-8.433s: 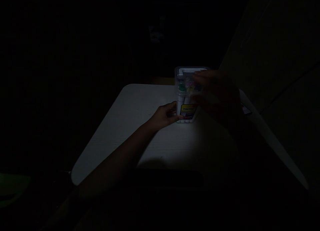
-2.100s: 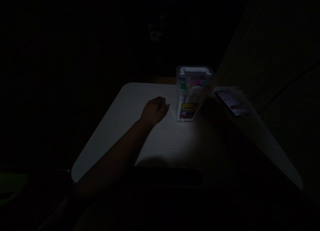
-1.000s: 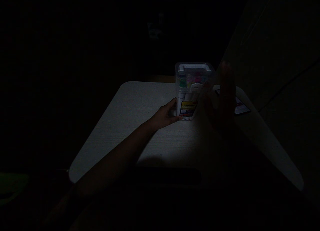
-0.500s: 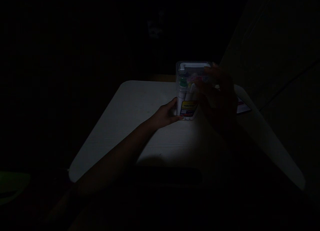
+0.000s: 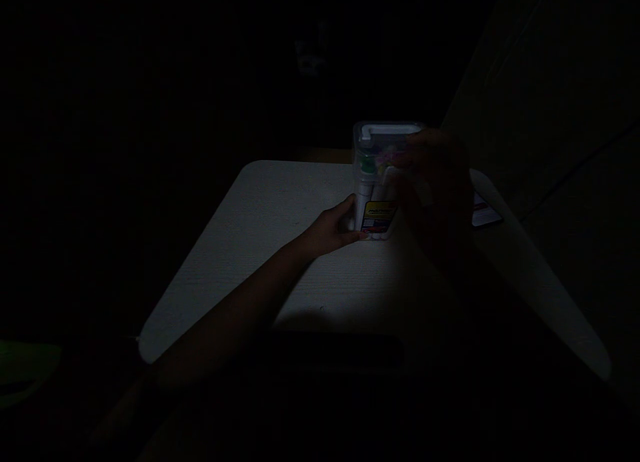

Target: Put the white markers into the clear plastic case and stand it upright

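A clear plastic marker box (image 5: 379, 215) with a white handle on its lid stands upright on the white table (image 5: 225, 249). White markers with coloured ends show through its walls, and a yellow and dark label is on the front. At the box's lower left, my left hand (image 5: 327, 232) grips it, thumb along the bottom front edge. My right hand (image 5: 440, 189), deep in shadow, is closed about the upper right side, its fingers at the lid and the white side clip. The box's right side is mostly hidden behind this hand.
A flat dark-edged thing with a bright face, perhaps a phone (image 5: 485, 212), lies at the table's right edge. Something bright green (image 5: 27, 369) is at the lower left. A dark slot runs along the table's near edge. The surroundings are very dark.
My right hand's fingers have shifted slightly at the lid's right side and curled in a little. The box and my left hand stay nearly where they were.
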{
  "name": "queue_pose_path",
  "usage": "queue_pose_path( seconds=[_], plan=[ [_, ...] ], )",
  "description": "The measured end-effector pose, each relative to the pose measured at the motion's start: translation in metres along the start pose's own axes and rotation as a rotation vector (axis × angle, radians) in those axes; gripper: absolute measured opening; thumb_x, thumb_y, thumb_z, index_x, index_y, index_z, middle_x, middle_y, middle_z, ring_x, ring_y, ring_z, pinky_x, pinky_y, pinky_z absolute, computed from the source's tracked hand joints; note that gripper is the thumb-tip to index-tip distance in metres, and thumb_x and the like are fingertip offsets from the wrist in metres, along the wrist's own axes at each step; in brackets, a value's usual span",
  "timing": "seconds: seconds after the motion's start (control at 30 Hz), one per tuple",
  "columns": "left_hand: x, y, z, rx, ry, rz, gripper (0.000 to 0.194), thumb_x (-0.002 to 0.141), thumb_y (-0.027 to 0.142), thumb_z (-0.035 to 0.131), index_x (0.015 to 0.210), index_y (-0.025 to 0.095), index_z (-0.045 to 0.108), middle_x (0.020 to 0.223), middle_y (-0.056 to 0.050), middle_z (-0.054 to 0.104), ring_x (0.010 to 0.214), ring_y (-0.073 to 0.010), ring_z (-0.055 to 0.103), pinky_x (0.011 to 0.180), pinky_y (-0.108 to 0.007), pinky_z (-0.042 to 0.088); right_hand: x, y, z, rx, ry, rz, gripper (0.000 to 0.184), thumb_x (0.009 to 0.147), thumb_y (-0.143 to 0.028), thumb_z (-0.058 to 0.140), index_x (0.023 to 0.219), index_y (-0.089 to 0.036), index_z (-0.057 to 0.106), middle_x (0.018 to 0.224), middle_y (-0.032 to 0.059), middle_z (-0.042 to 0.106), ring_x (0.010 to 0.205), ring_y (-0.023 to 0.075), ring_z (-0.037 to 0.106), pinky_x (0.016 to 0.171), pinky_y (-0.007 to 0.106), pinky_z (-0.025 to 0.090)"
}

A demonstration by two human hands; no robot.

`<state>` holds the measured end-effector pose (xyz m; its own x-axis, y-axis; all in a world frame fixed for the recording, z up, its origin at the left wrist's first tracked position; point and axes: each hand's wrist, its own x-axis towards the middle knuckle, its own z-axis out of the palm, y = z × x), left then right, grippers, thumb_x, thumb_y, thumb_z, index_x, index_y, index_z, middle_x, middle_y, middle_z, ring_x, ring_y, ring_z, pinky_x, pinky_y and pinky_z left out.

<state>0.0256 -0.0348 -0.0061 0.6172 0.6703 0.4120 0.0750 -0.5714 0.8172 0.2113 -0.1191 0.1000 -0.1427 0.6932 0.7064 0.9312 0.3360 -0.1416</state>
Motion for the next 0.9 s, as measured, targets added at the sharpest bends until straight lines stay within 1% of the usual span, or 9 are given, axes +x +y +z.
queue_pose_path(
  seconds=[0.1, 0.2, 0.3, 0.43, 0.53, 0.6, 0.73, 0.83, 0.9],
  plan=[
    [0.0001, -0.0011, -0.0003, -0.001, 0.001, 0.005, 0.067, 0.078, 0.046, 0.077, 0.132, 0.013, 0.053, 0.131, -0.018, 0.066, 0.120, -0.0313, 0.065, 0.109, -0.048, 0.051, 0.0009, -0.0007, -0.0003, 0.033, -0.019, 0.020, 0.044, 0.101, -0.033, 0.031, 0.128, -0.041, 0.065, 0.139, 0.0014, 0.059, 0.139, 0.0265, 0.049, 0.118, 0.049, 0.044],
    [-0.0001, -0.0016, -0.0007, -0.004, 0.001, 0.013, 0.068, 0.077, 0.046, 0.077, 0.133, 0.014, 0.053, 0.133, -0.018, 0.065, 0.122, -0.0316, 0.064, 0.110, -0.049, 0.050, 0.0011, -0.0002, 0.0013, 0.084, 0.015, 0.018, 0.045, 0.102, -0.035, 0.029, 0.127, -0.039, 0.066, 0.138, 0.0028, 0.060, 0.137, 0.0267, 0.051, 0.116, 0.049, 0.046],
    [-0.0002, -0.0011, -0.0010, 0.003, -0.008, 0.007, 0.067, 0.078, 0.047, 0.077, 0.132, 0.015, 0.053, 0.133, -0.017, 0.065, 0.123, -0.0314, 0.063, 0.110, -0.049, 0.050, 0.0017, -0.0003, 0.0022, 0.096, 0.018, 0.038, 0.044, 0.102, -0.036, 0.031, 0.126, -0.038, 0.067, 0.135, 0.0029, 0.063, 0.136, 0.0276, 0.052, 0.117, 0.051, 0.044],
    [0.0000, 0.0003, -0.0010, -0.004, -0.010, 0.004, 0.066, 0.079, 0.046, 0.076, 0.131, 0.013, 0.053, 0.133, -0.018, 0.065, 0.123, -0.0313, 0.063, 0.110, -0.048, 0.050, 0.0023, -0.0013, 0.0008, 0.083, 0.040, 0.031, 0.042, 0.101, -0.034, 0.032, 0.113, -0.037, 0.072, 0.132, 0.0016, 0.065, 0.134, 0.0245, 0.054, 0.116, 0.046, 0.046],
    [0.0002, 0.0004, -0.0009, -0.014, -0.015, 0.008, 0.067, 0.078, 0.047, 0.076, 0.131, 0.011, 0.053, 0.132, -0.019, 0.065, 0.123, -0.0316, 0.063, 0.110, -0.047, 0.050, 0.0025, -0.0016, -0.0011, 0.086, 0.055, 0.016, 0.040, 0.102, -0.033, 0.033, 0.109, -0.034, 0.073, 0.133, 0.0030, 0.065, 0.132, 0.0225, 0.056, 0.112, 0.042, 0.050],
    [0.0003, 0.0003, -0.0010, -0.014, -0.015, 0.000, 0.068, 0.078, 0.048, 0.076, 0.131, 0.012, 0.053, 0.132, -0.018, 0.065, 0.123, -0.0315, 0.063, 0.110, -0.048, 0.050, 0.0026, -0.0019, -0.0022, 0.069, 0.044, 0.018, 0.040, 0.102, -0.033, 0.033, 0.110, -0.034, 0.072, 0.132, 0.0030, 0.065, 0.132, 0.0212, 0.056, 0.112, 0.040, 0.051],
    [0.0001, 0.0014, -0.0017, 0.012, -0.012, -0.015, 0.072, 0.078, 0.049, 0.077, 0.133, 0.012, 0.052, 0.137, -0.020, 0.062, 0.126, -0.0326, 0.062, 0.113, -0.049, 0.047, 0.0026, -0.0035, -0.0033, 0.015, 0.035, 0.026, 0.042, 0.102, -0.033, 0.031, 0.112, -0.036, 0.071, 0.131, 0.0016, 0.066, 0.132, 0.0217, 0.056, 0.112, 0.045, 0.052],
    [-0.0001, 0.0017, -0.0018, -0.003, -0.019, -0.017, 0.073, 0.078, 0.052, 0.076, 0.134, 0.012, 0.052, 0.136, -0.019, 0.063, 0.125, -0.0331, 0.062, 0.112, -0.050, 0.047, 0.0019, -0.0032, -0.0020, 0.001, 0.037, 0.021, 0.042, 0.102, -0.031, 0.030, 0.115, -0.034, 0.070, 0.131, 0.0046, 0.065, 0.131, 0.0223, 0.057, 0.110, 0.044, 0.054],
    [-0.0001, 0.0001, -0.0015, -0.014, -0.016, -0.013, 0.073, 0.078, 0.053, 0.076, 0.134, 0.013, 0.052, 0.135, -0.018, 0.063, 0.125, -0.0337, 0.061, 0.112, -0.052, 0.047, 0.0017, -0.0004, 0.0011, 0.020, 0.036, 0.016, 0.041, 0.102, -0.031, 0.030, 0.119, -0.034, 0.068, 0.130, 0.0065, 0.064, 0.133, 0.0241, 0.055, 0.111, 0.046, 0.052]
  ],
)
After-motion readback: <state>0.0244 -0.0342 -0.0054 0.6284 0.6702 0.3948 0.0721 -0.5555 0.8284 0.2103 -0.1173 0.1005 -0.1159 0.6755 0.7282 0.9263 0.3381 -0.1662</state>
